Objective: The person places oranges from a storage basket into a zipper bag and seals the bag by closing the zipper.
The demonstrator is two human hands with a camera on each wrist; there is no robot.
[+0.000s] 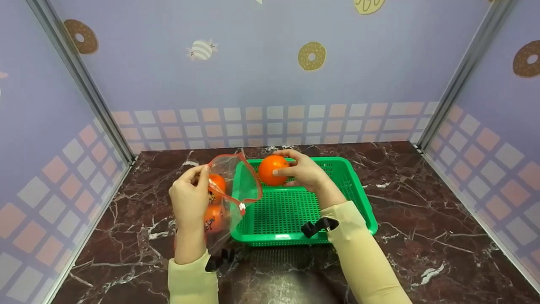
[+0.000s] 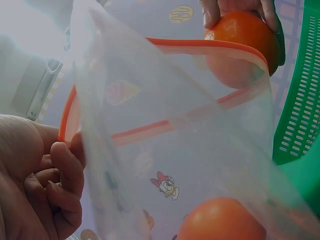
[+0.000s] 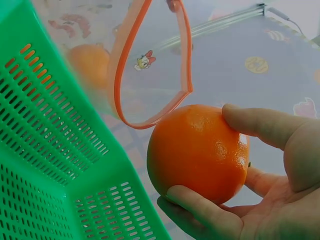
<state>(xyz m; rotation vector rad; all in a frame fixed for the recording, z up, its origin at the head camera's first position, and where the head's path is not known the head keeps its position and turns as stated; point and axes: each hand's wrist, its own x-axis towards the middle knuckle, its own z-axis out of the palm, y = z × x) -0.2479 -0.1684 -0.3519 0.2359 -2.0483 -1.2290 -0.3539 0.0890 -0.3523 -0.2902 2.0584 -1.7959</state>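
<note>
My left hand (image 1: 190, 198) pinches the red-edged rim of a clear zip bag (image 1: 246, 179), whose mouth gapes toward the right. Inside the bag sit two oranges, the upper orange (image 1: 218, 185) and the lower orange (image 1: 215, 219), seen through printed plastic. Another orange (image 3: 197, 152) is gripped between the thumb and fingers of my right hand (image 1: 306, 171). That fruit is level with the bag's mouth, just right of it, above the green basket (image 1: 367, 207). In the left wrist view the bag's orange-red band (image 2: 210, 44) overlaps the held orange.
The basket's bare slotted floor (image 1: 287, 211) shows below the right hand. A small white zip slider (image 1: 241, 206) hangs at the bag's lower corner. Dark red marbled tabletop (image 1: 139, 253) surrounds everything, with a patterned lilac wall (image 1: 261, 84) behind and panels on both sides.
</note>
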